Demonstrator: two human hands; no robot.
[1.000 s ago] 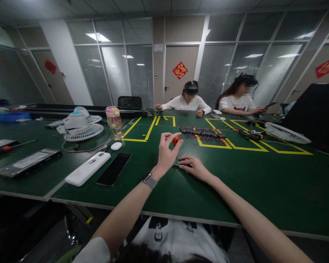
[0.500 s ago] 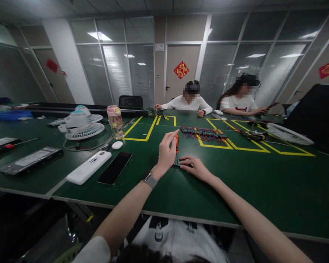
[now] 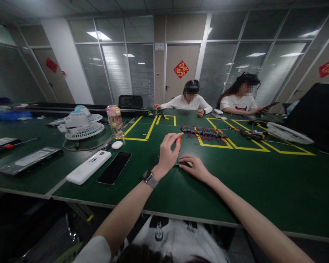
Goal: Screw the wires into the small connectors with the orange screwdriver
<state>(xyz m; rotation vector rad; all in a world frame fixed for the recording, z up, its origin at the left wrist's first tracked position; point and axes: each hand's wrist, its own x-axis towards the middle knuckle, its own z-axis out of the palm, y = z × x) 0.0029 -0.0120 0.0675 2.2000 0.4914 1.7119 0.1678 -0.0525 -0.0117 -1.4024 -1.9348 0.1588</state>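
My left hand is raised above the green table, its fingers pinched round the orange handle of a small screwdriver that stands upright with its tip down. My right hand lies flat on the table just right of the tip, fingers pressing on a small dark part that is mostly hidden under them. A watch sits on my left wrist.
A black phone, a white power bank, a white mouse, a pink-lidded bottle and small fans lie to the left. A bundle of coloured wires lies beyond my hands. Two people sit at the far side.
My left fingers have shifted round the screwdriver handle, as in a turn, and the hand sits slightly lower. My right hand has stayed on the part.
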